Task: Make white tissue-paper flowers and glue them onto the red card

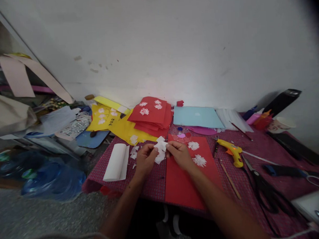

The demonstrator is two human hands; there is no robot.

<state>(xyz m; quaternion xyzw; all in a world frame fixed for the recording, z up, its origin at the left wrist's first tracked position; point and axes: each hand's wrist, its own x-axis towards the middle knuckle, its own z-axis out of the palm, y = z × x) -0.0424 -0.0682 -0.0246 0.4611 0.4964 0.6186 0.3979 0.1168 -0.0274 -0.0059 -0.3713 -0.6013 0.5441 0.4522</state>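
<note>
Both my hands meet over the left edge of a red sheet (183, 183). My left hand (145, 159) pinches a piece of white tissue paper (161, 150) from the left. On its other side, my right hand (180, 154) grips the same piece between thumb and finger. Two white paper blossoms (193, 145) lie on the red sheet, just right of my right hand. Left of my left hand are torn white scraps (133, 152) and a white paper roll (116, 162).
Behind are stacked red sheets (148, 114), yellow paper (130, 127) and a light blue sheet (196, 117). To the right lie a yellow glue gun (231, 150), a wooden stick (230, 179), black scissors (265, 189) and a dark bottle (285, 100). Water jugs (53, 180) stand on the floor at left.
</note>
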